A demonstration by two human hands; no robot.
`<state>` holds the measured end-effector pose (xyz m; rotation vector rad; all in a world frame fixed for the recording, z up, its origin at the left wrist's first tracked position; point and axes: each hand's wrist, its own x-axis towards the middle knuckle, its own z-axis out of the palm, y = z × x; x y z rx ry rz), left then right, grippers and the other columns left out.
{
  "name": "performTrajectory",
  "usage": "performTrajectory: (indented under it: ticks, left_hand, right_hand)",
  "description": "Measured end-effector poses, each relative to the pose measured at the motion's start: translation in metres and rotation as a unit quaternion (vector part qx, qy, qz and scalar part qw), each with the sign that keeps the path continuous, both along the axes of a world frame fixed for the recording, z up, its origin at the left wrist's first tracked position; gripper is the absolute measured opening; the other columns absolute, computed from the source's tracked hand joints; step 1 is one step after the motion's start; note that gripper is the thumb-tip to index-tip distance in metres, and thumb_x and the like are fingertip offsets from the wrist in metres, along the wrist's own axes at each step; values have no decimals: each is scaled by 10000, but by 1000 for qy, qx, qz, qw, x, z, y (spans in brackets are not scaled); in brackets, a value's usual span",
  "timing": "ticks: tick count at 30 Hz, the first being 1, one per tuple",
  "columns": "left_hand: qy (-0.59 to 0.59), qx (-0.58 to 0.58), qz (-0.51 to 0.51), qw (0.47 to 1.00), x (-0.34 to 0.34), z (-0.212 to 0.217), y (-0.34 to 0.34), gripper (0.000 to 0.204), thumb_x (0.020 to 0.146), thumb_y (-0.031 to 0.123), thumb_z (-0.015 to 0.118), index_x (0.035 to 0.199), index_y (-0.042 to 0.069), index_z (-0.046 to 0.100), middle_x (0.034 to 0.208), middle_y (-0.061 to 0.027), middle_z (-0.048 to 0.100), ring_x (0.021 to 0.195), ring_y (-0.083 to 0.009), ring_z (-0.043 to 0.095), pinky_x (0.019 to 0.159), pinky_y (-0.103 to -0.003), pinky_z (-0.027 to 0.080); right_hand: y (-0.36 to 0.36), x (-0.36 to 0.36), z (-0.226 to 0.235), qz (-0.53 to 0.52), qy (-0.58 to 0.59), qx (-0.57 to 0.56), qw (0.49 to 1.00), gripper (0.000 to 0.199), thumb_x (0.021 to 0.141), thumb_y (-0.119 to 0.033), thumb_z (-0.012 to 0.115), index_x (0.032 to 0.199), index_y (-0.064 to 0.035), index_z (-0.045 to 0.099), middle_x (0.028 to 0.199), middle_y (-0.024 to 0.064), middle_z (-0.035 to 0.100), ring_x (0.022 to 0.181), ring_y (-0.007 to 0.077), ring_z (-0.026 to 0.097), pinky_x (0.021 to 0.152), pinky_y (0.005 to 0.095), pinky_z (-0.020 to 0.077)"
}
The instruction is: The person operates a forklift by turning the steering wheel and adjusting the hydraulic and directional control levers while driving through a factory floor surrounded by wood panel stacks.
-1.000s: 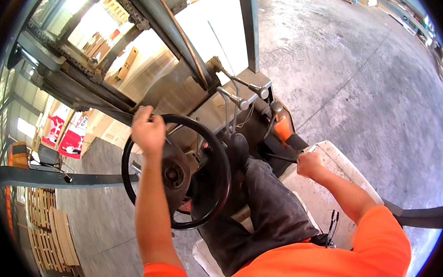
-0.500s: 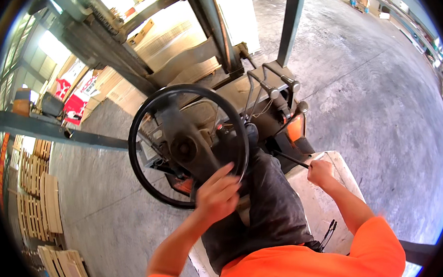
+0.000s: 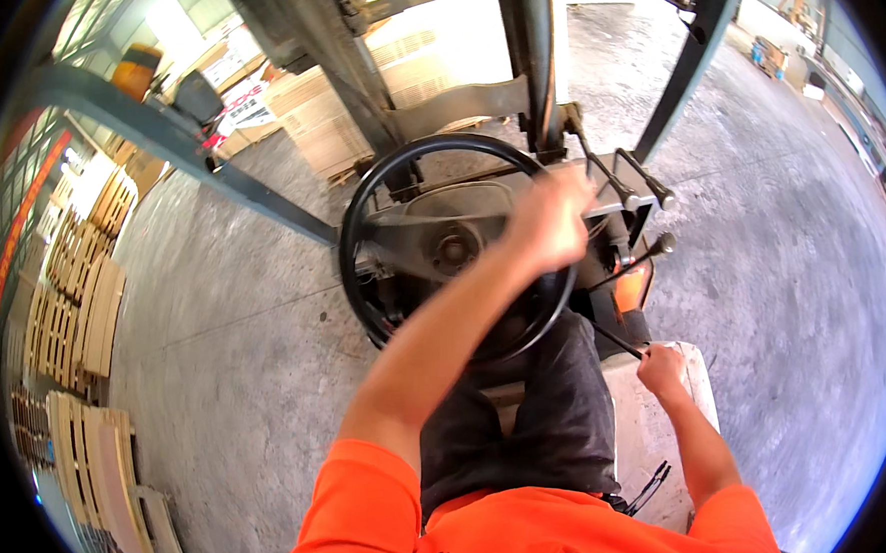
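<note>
A black steering wheel (image 3: 354, 207) stands in front of me, above my knees. My left hand (image 3: 556, 222), smeared by motion, is closed over the upper right of its rim, and my left forearm crosses the wheel. At my right side, my right hand (image 3: 661, 370) is wrapped round the end of a thin black lever (image 3: 615, 339) beside the pale seat-side cover (image 3: 698, 390). Control levers with round knobs (image 3: 662, 244) rise beyond it, untouched.
Ahead stands the forklift's mast (image 3: 529, 71), with large cardboard cartons (image 3: 321, 120) beyond it. A slanting frame post (image 3: 184, 143) crosses at left. Wooden pallets (image 3: 96, 308) are stacked along the left side. Grey concrete floor (image 3: 766, 223) spreads to the right.
My left hand has gone from the wheel's lower right to its upper right, and the wheel's spokes have turned counterclockwise. The view has shifted left; my right hand stays on its lever.
</note>
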<state>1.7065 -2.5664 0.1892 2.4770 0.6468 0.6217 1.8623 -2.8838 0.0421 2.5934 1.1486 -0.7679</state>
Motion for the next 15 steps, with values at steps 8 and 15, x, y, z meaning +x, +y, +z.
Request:
performTrajectory:
  ticks: [8,15]
  left_hand:
    - [-71,17,66,995,-235,-3,-70,146,614,-52,629,732,23,670,833,-89,678,962,-310,677,855,-401,563]
    - [-80,112,205,969,-263,-1,6,153,654,-60,622,788,5,659,810,-130,647,948,-321,680,754,-367,554]
  right_hand:
    - [9,-9,7,2,-3,34,999,216,833,-236,562,852,-75,705,858,163,697,875,335,663,791,455,495]
    - [3,1,-2,22,-24,31,999,180,800,-212,592,814,-78,713,838,161,693,832,341,665,783,454,513]
